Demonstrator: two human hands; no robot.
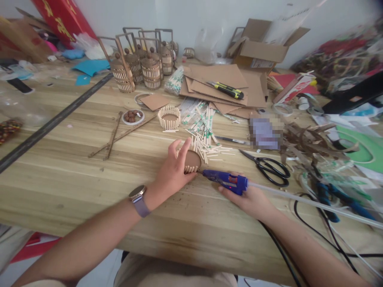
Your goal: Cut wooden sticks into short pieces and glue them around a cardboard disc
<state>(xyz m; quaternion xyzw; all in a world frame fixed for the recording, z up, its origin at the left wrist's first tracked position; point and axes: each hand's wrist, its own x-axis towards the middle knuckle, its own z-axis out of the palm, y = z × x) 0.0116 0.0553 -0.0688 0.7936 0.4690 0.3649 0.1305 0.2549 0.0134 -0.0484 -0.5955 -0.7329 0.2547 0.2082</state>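
Observation:
My left hand [172, 171] grips the near left side of a small round brown basket [193, 160] on the wooden table, its thumb low along the near rim. Short pale sticks line part of that rim. In my right hand [249, 197] is a blue hot glue gun [226, 180], a long clear glue stick running out of its back. The nozzle meets or nearly meets the basket's near right edge. Loose pale sticks [205, 149] lie scattered just behind the basket. A similar ring of upright sticks [169, 118] stands farther back.
Black scissors [271, 169] lie right of the glue gun, pliers [327, 199] beyond. A utility knife [227, 90] rests on stacked cardboard [215, 75]. Finished lantern-like baskets [151, 71] stand at the back. A small bowl of brown beads [133, 116] sits left, near a dark metal bar [56, 119].

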